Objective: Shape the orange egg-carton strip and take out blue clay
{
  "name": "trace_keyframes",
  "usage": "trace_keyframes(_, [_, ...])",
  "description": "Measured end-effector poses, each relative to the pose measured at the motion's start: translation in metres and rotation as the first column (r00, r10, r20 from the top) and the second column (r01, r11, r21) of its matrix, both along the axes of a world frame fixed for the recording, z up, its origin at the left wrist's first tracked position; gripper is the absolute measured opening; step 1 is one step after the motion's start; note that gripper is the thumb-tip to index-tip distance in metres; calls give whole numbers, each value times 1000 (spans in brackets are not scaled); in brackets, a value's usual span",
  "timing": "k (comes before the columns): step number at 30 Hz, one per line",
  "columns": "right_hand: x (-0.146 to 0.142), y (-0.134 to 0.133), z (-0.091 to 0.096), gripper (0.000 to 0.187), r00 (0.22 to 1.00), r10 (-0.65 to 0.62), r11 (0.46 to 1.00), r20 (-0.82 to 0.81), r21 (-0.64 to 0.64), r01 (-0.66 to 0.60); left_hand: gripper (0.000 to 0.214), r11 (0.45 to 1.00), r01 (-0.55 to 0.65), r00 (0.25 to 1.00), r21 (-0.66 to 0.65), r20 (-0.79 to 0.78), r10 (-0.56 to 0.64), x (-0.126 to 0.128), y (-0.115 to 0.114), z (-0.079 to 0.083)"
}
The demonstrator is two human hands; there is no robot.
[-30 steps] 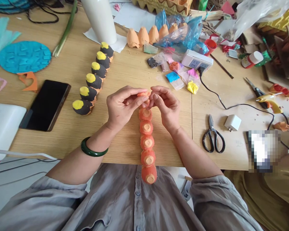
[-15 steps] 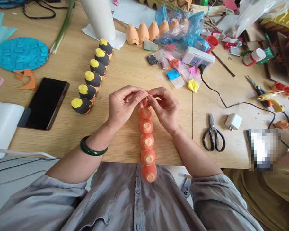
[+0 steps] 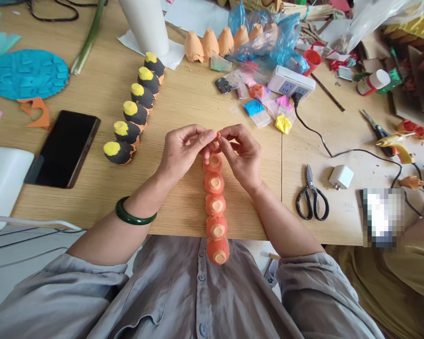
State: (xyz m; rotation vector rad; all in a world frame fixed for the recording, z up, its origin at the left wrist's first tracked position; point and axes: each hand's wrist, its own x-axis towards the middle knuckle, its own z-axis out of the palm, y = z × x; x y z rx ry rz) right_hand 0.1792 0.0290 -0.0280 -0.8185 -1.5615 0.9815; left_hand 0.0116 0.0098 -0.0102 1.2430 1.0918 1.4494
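My left hand [image 3: 185,153] and my right hand [image 3: 243,155] meet above the far end of a strip of egg-carton cups [image 3: 217,205]. The cups are coated orange, each with a bare paler round spot on top, and the strip's near end reaches past the table edge. Both hands are closed in a pinch at a small bit of orange clay [image 3: 218,135] between the fingertips. Curled fingers of my left hand are beside the farthest cups and partly hide them; whether they touch is unclear. A second cup strip [image 3: 136,113], black with yellow tops, lies to the left.
Small bags of coloured clay [image 3: 254,108] lie beyond my hands, near a power strip [image 3: 291,84]. Scissors [image 3: 311,193] and a white charger [image 3: 341,177] are to the right, a phone [image 3: 63,148] to the left. Bare cups [image 3: 210,43] stand at the back. Another person's arm [image 3: 422,230] shows at right.
The fingertips have shifted slightly, and the orange clay between them now shows as a smaller bit. The view has moved a little; the cup strips stay in place on the table.
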Motion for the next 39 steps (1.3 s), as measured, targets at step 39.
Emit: trace_keyframes(39, [10,20,-9,44,985,-44,985,-164,-171,15,17,966,-46,980,-253,175,92,-5,4,21])
